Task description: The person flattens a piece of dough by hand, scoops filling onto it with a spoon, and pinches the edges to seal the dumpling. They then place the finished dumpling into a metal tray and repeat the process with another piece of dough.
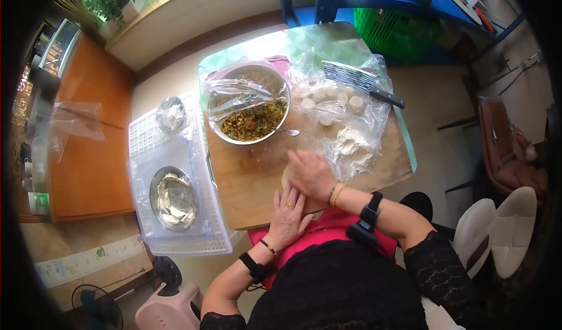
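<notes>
A small pale piece of dough (286,175) lies on the wooden board (249,198), mostly covered by my hands. My right hand (314,175) lies over the dough with its fingers stretched forward. Close to the board's near edge, my left hand (287,217) rests flat, fingers extended toward the dough and meeting the right hand. A mound of flour (354,151) is just beyond my right hand. Several round dough pieces (342,100) sit behind it, partly under clear plastic. A large bowl of chopped filling (252,119) holds a spoon (288,132) and is partly covered with plastic film.
A cleaver (357,81) lies on the plastic at the back right. Left of the board, a white rack (219,233) carries a metal bowl of folded dough pieces (175,204) and a smaller plastic-covered bowl (171,114). White chairs (510,221) stand at right; a pink stool (167,311) is lower left.
</notes>
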`<act>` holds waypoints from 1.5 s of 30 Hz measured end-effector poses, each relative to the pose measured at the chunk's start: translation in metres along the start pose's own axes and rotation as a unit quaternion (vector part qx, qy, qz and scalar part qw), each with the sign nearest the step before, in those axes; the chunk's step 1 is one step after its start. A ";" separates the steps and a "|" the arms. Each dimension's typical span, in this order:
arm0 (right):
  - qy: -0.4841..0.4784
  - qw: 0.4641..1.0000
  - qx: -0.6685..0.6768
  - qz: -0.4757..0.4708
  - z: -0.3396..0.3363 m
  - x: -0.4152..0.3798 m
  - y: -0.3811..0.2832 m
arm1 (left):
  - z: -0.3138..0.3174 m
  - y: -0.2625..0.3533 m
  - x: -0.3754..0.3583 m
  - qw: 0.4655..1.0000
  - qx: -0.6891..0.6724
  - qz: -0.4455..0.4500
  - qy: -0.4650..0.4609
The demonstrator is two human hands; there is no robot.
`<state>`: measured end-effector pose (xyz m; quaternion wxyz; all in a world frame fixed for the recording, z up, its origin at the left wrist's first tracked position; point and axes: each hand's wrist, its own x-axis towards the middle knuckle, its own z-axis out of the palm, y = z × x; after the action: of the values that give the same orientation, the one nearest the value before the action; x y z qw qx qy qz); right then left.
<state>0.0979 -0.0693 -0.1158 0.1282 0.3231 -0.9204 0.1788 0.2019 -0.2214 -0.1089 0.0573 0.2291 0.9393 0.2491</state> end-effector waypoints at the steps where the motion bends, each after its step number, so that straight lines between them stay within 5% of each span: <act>1: -0.010 0.998 0.026 0.049 -0.001 0.009 0.007 | -0.003 0.001 -0.001 1.000 0.001 -0.002 -0.002; 6: -0.002 0.990 0.067 0.128 0.000 0.029 0.032 | -0.011 -0.002 0.001 0.999 0.001 -0.030 0.029; 12: -0.014 0.997 0.079 0.005 -0.005 0.003 -0.016 | -0.004 -0.001 -0.004 0.999 0.013 -0.029 0.019; 19: -0.051 0.981 0.091 0.165 0.009 0.038 0.022 | -0.015 -0.008 0.007 0.997 0.016 -0.068 0.036; 22: 0.035 0.977 0.163 0.133 0.003 0.023 0.032 | -0.014 -0.008 0.011 0.998 0.017 -0.054 0.037; 27: -0.066 0.987 0.140 0.035 -0.041 -0.003 0.007 | -0.007 0.004 0.009 0.999 0.014 0.016 0.025; 32: -0.080 0.995 0.049 -0.036 -0.015 -0.017 -0.012 | -0.004 0.006 -0.003 1.000 -0.007 0.005 -0.022; 38: -0.081 0.989 0.055 0.108 -0.011 0.034 0.021 | -0.001 0.009 -0.002 1.000 -0.002 0.004 0.015; 45: -0.051 0.980 0.158 0.112 -0.006 0.035 0.050 | -0.007 0.011 0.004 0.997 -0.034 -0.049 0.057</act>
<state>0.0397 -0.0497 -0.1106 0.0070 0.2425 -0.9163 0.3187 0.2018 -0.2141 -0.0974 0.0233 0.1662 0.9422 0.2900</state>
